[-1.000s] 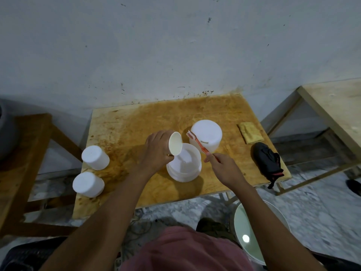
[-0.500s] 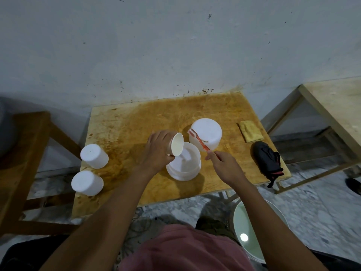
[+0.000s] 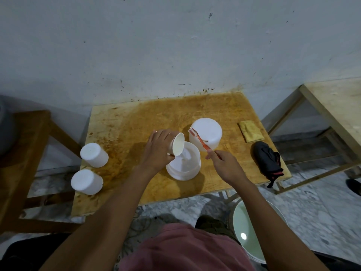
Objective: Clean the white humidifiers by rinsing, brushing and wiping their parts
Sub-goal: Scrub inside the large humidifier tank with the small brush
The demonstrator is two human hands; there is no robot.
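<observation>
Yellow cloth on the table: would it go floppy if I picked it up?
Probably floppy: the yellow cloth lies flat and creased on the table, so it would likely droop. It looks thin, so likely light. It should not roll.

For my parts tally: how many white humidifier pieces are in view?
5: two cylinders at the table's left edge, an open tub at centre, a drum behind it, a cup in the left hand. None appears hidden.

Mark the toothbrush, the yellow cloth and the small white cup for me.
toothbrush (image 3: pixel 202 142), head view, middle of its red handle.
yellow cloth (image 3: pixel 250 131), head view, centre of its top face.
small white cup (image 3: pixel 178 144), head view, inner wall seen through its open mouth.
</observation>
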